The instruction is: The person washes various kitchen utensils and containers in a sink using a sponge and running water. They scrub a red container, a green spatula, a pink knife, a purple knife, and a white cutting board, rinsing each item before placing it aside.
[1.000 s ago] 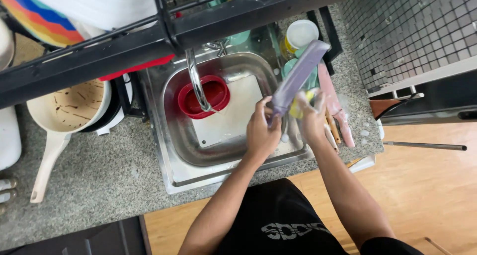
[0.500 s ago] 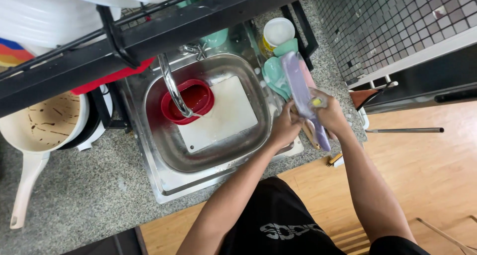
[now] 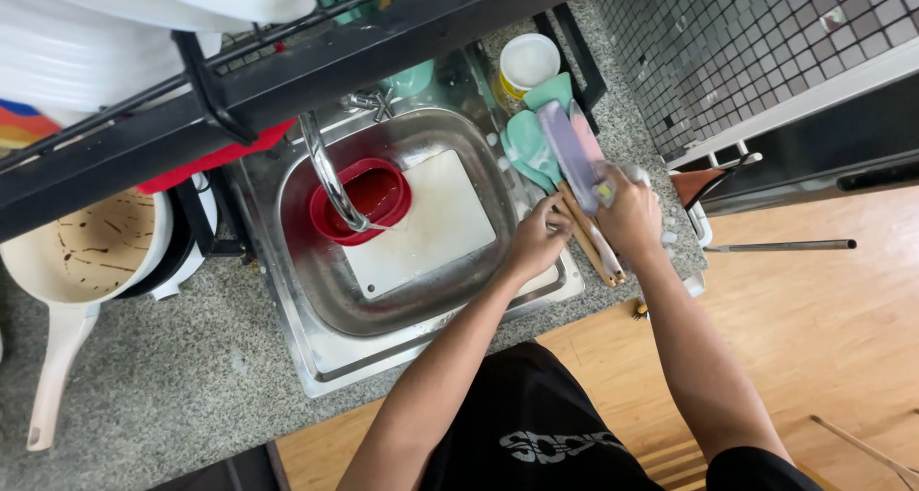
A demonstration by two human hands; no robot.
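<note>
Well, here is what I see, biggest things first.

Counter: the grey speckled stone counter (image 3: 172,357) runs all around the sink.
Rack: a long black metal rack (image 3: 287,79) hangs over the sink.
Sink: the shiny steel sink (image 3: 316,290) holds a white flat cutting board (image 3: 421,223) and a red round bowl (image 3: 369,199) under the curved silver tap (image 3: 330,180).
Pan: a cream pan with a long handle (image 3: 91,252) sits far to the left.
My right hand: my right hand (image 3: 630,213) is closed tight around the pale purple flat spatula (image 3: 570,156), just right of the sink.
My left hand: my left hand (image 3: 538,240) is curled at the bottom of the spatula, by its wooden handle (image 3: 589,242). I cannot tell if it grips or only touches.
Other tools: teal soft spatulas (image 3: 531,142) lie just beside the purple one.
Doing it well: I think I should hold the handle firmly and lay the spatula flat by the others, so it does not slide into the sink.
Packages: a round tub with a white top and a yellow side (image 3: 526,65) stands behind the spatulas, near the tiled wall.
</note>
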